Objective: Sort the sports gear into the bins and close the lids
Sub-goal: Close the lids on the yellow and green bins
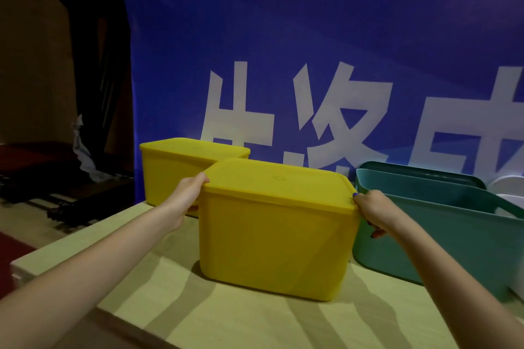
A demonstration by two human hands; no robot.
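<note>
Head view: near yellow bin, opaque smooth plastic with rounded corners, stands on the pale wood-grain tabletop, its yellow lid seated flat. Left hand grips the lid's left edge, fingers curled; right hand pinches the right corner. Second lidded yellow bin behind; teal bin just right.

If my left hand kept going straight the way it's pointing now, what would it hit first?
Probably the rear yellow bin. The left hand grips the left edge of the near yellow bin and points away from you, with the rear bin right behind its fingertips, though the gap between them is hard to judge.
</note>
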